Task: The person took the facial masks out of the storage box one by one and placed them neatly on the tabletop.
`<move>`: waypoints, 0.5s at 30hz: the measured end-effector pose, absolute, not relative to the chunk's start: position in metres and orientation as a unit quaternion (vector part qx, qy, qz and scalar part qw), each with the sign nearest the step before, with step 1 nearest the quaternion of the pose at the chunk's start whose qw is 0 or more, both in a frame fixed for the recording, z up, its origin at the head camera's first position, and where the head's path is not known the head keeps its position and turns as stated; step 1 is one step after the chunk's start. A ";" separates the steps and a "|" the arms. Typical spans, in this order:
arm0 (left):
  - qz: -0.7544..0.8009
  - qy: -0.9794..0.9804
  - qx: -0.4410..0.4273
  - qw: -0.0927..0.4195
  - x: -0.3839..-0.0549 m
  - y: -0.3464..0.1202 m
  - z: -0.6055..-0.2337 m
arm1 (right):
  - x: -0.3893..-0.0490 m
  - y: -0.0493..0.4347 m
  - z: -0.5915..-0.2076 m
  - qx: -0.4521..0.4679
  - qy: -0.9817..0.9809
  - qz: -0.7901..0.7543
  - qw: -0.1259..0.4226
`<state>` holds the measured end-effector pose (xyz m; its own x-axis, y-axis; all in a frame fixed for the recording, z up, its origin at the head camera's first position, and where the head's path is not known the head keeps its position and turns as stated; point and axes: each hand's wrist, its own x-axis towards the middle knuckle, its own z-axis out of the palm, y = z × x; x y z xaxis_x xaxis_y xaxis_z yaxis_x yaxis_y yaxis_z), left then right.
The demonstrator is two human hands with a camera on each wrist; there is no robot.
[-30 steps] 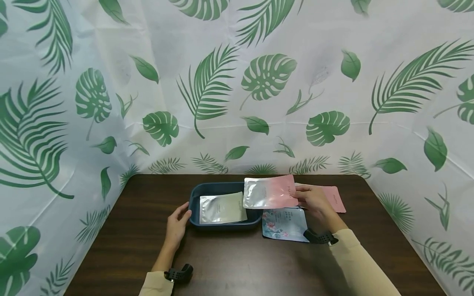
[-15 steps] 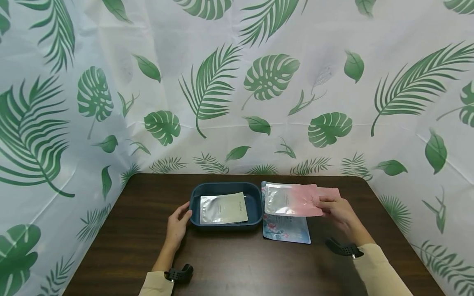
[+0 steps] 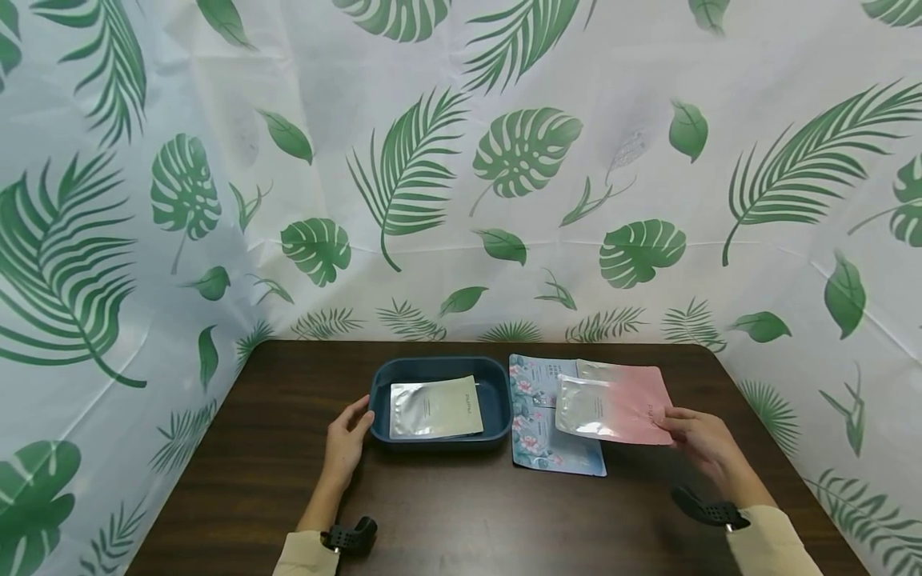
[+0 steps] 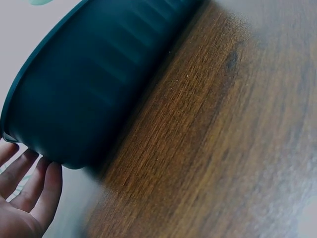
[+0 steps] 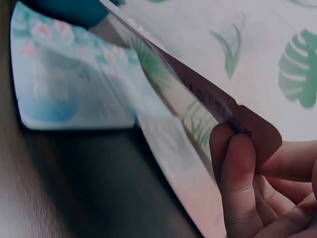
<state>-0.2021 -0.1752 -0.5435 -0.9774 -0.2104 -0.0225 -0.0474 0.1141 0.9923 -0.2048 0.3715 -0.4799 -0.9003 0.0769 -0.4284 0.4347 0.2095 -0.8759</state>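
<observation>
Right hand [image 3: 700, 440], pink packet [image 3: 618, 411]; farther right

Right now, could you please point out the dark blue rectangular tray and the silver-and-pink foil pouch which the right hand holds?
Dark blue rectangular tray [image 3: 495, 405]: head view, bare inner floor, right end.
Silver-and-pink foil pouch [image 3: 615, 410]: head view, middle of its visible face.

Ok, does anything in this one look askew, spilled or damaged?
No spill or damage shows. Only mildly untidy: the pale packet lies slightly askew in the tray, its edges not lined up with the tray's sides. The pink packet tilted in the right hand is simply being held.
</observation>
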 end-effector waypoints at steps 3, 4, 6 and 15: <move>-0.665 -0.740 0.081 0.063 -0.201 -0.175 -0.544 | -0.200 0.383 -0.484 0.174 0.768 -0.597 0.150; -0.666 -0.739 0.081 0.063 -0.201 -0.175 -0.544 | -0.198 0.387 -0.486 0.176 0.772 -0.592 0.152; -0.664 -0.741 0.080 0.065 -0.201 -0.176 -0.544 | -0.196 0.393 -0.489 0.183 0.771 -0.589 0.155; -0.658 -0.746 0.080 0.073 -0.204 -0.177 -0.545 | -0.191 0.413 -0.504 0.212 0.758 -0.595 0.163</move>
<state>-0.2036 -0.1769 -0.5447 -0.9766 -0.2152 0.0037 -0.0232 0.1225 0.9922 -0.1913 0.4129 -0.5042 -0.8571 0.1264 -0.4994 0.5151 0.2021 -0.8330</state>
